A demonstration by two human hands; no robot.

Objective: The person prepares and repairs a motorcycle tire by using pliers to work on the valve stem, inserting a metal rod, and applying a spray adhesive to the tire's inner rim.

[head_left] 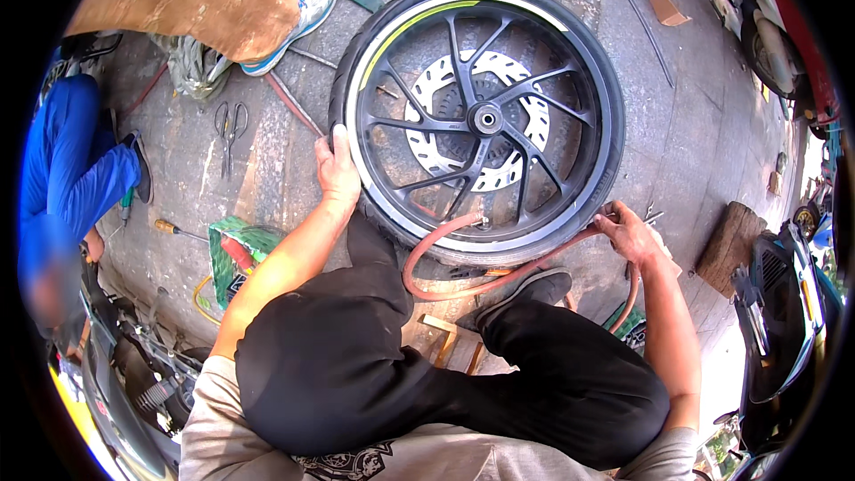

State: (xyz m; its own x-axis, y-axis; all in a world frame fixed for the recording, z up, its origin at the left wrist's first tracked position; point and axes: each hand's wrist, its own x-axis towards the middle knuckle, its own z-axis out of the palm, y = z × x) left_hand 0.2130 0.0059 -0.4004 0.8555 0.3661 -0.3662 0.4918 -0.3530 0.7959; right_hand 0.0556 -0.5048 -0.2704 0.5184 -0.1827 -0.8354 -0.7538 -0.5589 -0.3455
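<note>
A black motorcycle wheel [488, 119] with dark spokes, a silver slotted brake disc [427, 89] and a yellow-and-white rim stripe is in front of my knees. My left hand [338, 169] grips the tyre's left edge, its thumb side against the sidewall. A reddish rubber air hose [419, 278] loops along the near side of the tyre, and one end reaches the rim by the valve. At the tyre's lower right, my right hand [626, 232] has its fingers curled on the hose, which continues down past the wrist.
Scissors [228, 138] and a screwdriver [178, 230] lie to the left, near a green bag [233, 249]. A person in blue [80, 142] crouches at far left; another person's shoe [312, 13] is beyond. A wooden block [730, 249] and motorcycle parts [779, 312] are at right.
</note>
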